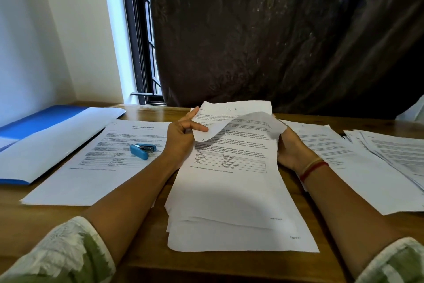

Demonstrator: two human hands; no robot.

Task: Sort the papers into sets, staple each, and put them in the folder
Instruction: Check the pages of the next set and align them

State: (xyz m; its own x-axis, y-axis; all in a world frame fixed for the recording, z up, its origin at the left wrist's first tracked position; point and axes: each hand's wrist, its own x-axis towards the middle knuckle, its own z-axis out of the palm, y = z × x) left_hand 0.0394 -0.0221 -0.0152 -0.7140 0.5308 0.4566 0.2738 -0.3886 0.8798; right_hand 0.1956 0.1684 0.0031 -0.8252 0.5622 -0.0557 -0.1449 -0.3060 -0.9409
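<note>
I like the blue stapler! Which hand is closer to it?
Left. The left hand pinches a curled sheet just right of the stapler. The right hand holds the paper stack at its right edge, farther off.

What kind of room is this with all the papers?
Probably a home room or small office set up for paperwork: a wooden table by a barred window, holding papers, a blue stapler and a blue folder.
</note>
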